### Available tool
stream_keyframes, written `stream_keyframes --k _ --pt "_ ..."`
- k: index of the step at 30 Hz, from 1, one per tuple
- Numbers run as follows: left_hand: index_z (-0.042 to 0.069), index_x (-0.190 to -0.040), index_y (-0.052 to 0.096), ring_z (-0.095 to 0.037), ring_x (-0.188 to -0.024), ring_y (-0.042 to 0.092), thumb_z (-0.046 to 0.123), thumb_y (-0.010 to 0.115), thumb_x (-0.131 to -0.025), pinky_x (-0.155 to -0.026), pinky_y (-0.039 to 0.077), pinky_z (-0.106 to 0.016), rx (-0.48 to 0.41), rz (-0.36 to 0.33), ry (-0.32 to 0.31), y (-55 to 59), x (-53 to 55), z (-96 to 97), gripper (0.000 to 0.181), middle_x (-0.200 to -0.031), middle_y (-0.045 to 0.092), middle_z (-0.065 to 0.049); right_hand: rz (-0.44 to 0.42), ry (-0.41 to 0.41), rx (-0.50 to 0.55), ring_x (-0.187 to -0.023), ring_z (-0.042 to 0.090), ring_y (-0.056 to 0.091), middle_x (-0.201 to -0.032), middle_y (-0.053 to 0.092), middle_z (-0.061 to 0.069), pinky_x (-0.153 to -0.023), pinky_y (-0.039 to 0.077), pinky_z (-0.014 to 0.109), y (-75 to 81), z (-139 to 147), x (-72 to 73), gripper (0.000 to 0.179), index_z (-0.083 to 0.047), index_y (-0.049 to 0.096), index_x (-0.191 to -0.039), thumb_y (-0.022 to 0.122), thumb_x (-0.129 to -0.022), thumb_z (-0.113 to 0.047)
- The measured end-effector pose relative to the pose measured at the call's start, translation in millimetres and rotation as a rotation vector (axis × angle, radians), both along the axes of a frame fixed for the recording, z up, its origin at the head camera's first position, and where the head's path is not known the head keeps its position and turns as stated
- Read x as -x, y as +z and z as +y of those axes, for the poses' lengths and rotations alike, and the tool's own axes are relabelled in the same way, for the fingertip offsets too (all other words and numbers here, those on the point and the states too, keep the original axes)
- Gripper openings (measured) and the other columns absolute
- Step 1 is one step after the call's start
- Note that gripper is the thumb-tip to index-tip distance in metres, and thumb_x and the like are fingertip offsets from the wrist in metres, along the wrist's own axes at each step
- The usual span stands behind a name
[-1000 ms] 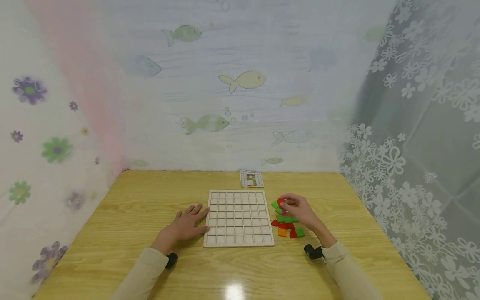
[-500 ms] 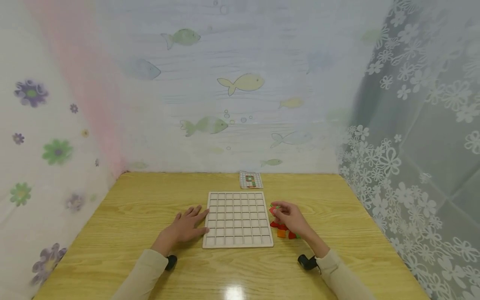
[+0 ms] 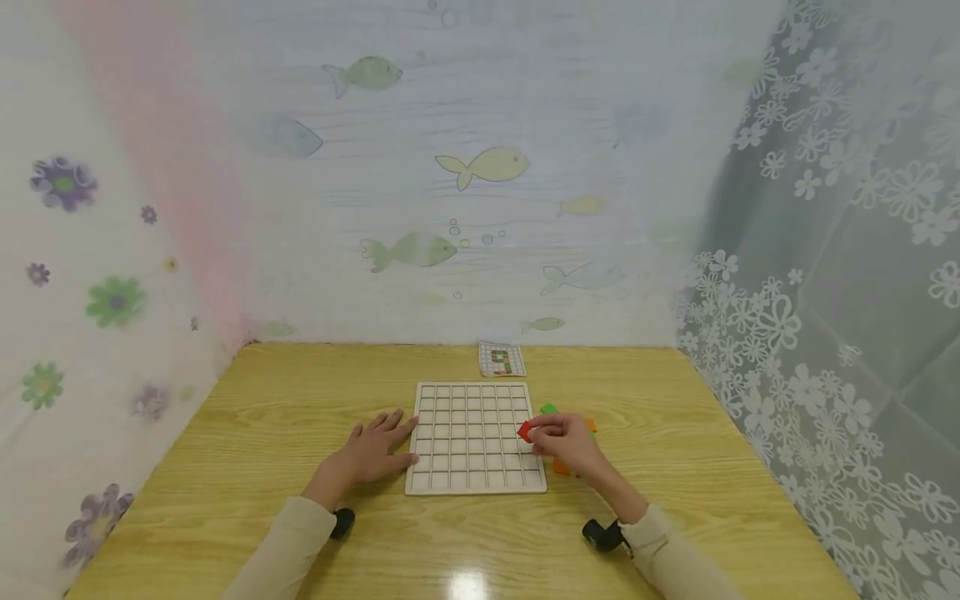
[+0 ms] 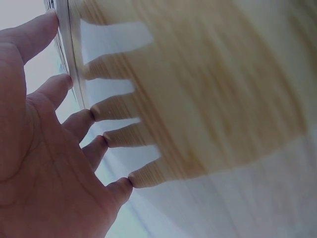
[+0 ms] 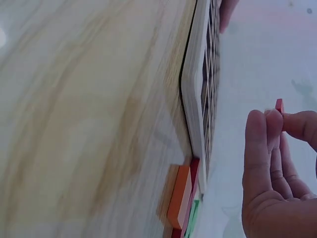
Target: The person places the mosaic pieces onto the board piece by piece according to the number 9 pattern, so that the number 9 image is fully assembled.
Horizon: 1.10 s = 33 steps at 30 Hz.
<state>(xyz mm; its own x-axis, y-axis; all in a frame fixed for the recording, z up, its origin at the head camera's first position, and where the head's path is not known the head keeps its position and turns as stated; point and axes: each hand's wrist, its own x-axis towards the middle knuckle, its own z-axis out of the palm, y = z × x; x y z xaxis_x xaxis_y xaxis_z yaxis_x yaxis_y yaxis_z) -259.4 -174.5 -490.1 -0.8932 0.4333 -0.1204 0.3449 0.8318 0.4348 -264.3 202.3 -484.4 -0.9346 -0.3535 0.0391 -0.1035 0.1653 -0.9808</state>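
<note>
A square wooden grid board (image 3: 477, 438) with rows of recessed cells lies mid-table. My left hand (image 3: 372, 447) rests on the table with fingers spread, thumb and a fingertip at the board's left edge; the left wrist view shows the same fingers (image 4: 54, 91) extended. Above the board's right border, my right hand (image 3: 568, 442) pinches a small red tile (image 3: 526, 431) between thumb and fingers. From the right wrist view, only a corner of that red tile (image 5: 279, 105) shows past the fingertips. Green tiles (image 3: 550, 409) and an orange tile (image 3: 561, 467) lie beside the board, partly hidden under the right hand.
Behind the board, near the wall, lies a printed card (image 3: 502, 360) with a coloured grid pattern. In the right wrist view an orange tile (image 5: 179, 196) sits close to the board's corner. A wall with painted fish (image 3: 480, 164) closes off the table's far side.
My right hand has carried the red tile from the tile pile leftward and nearer, over the board's right edge. My left hand has stayed in place.
</note>
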Motion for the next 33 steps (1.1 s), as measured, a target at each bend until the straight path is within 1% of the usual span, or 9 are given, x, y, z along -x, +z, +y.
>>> stream_keyframes --k 3,6,12,15,20,24,27,31,33 --pt "0.01 -0.16 0.035 -0.052 -0.151 0.017 0.045 0.057 -0.103 -0.113 0.011 -0.078 0.003 -0.004 0.003 0.4 0.0 1.0 0.07 -0.165 0.022 -0.026 -0.004 0.016 -0.013 -0.088 0.034 0.073 -0.11 0.071 0.028 -0.082 0.062 0.04 -0.3 -5.6 1.3 0.03 0.016 0.062 -0.121 0.064 -0.1 -0.004" --pt "0.011 -0.16 0.034 -0.052 -0.151 0.018 0.044 0.057 -0.103 -0.113 0.011 -0.078 0.01 -0.005 0.007 -0.9 0.7 1.0 0.07 -0.165 0.023 -0.026 -0.016 -0.007 -0.057 -0.089 0.036 0.071 -0.11 0.071 0.024 -0.078 0.062 0.037 -1.0 -11.3 4.9 0.03 0.013 0.063 -0.122 0.064 -0.101 -0.007" --pt "0.011 -0.16 0.035 -0.052 -0.151 0.017 0.044 0.058 -0.103 -0.113 0.011 -0.078 0.004 -0.004 0.01 -1.2 1.9 0.5 0.07 -0.165 0.022 -0.026 -0.028 -0.082 -0.136 -0.085 0.032 0.069 -0.106 0.072 0.021 -0.073 0.06 0.035 2.3 -25.2 17.3 0.026 0.007 0.068 -0.117 0.065 -0.1 -0.012" --pt "0.011 -0.16 0.035 -0.052 -0.151 0.017 0.045 0.059 -0.102 -0.113 0.011 -0.078 0.001 -0.005 0.012 -1.4 3.1 0.5 0.071 -0.165 0.023 -0.026 -0.021 -0.118 -0.174 -0.077 0.029 0.068 -0.101 0.074 0.019 -0.069 0.058 0.034 3.8 -32.6 24.2 0.022 0.004 0.071 -0.113 0.067 -0.099 -0.012" --pt "0.011 -0.16 0.034 -0.052 -0.151 0.017 0.046 0.058 -0.102 -0.113 0.011 -0.078 -0.002 -0.006 0.013 -1.8 3.7 -0.1 0.071 -0.166 0.022 -0.025 -0.012 -0.141 -0.179 -0.072 0.026 0.068 -0.096 0.074 0.022 -0.069 0.059 0.035 1.8 -40.5 34.9 0.019 0.006 0.073 -0.108 0.069 -0.097 -0.009" --pt "0.009 -0.16 0.035 -0.055 -0.15 0.017 0.047 0.057 -0.102 -0.112 0.01 -0.079 -0.022 0.005 -0.002 -1.9 2.8 -0.8 0.073 -0.165 0.022 -0.028 -0.016 -0.147 -0.17 -0.071 0.026 0.069 -0.096 0.075 0.024 -0.068 0.06 0.035 -1.8 -43.3 40.8 0.019 0.007 0.073 -0.107 0.07 -0.096 -0.008" --pt "0.008 -0.159 0.036 -0.056 -0.149 0.017 0.049 0.057 -0.102 -0.111 0.009 -0.079 -0.04 0.01 -0.005 -3.9 3.1 -1.9 0.073 -0.164 0.023 -0.03 -0.012 -0.148 -0.181 -0.071 0.026 0.069 -0.095 0.075 0.022 -0.068 0.061 0.035 -3.3 -45.2 44.4 0.019 0.007 0.074 -0.106 0.072 -0.095 -0.008" --pt "0.013 -0.161 0.032 -0.052 -0.152 0.013 0.052 0.054 -0.102 -0.114 0.007 -0.077 -0.014 -0.001 0.0 -6.5 3.8 -3.0 0.074 -0.166 0.019 -0.026 0.017 -0.169 -0.22 -0.068 0.025 0.068 -0.09 0.075 0.017 -0.065 0.06 0.034 -3.0 -47.2 49.6 0.016 0.006 0.075 -0.103 0.072 -0.095 -0.007" --pt "0.013 -0.161 0.031 -0.052 -0.152 0.013 0.051 0.054 -0.103 -0.114 0.007 -0.076 -0.003 0.001 0.001 -6.3 3.8 -2.8 0.074 -0.167 0.019 -0.025 0.039 -0.184 -0.251 -0.066 0.024 0.067 -0.087 0.075 0.015 -0.063 0.059 0.033 -2.8 -48.0 52.9 0.013 0.005 0.076 -0.101 0.072 -0.094 -0.006"
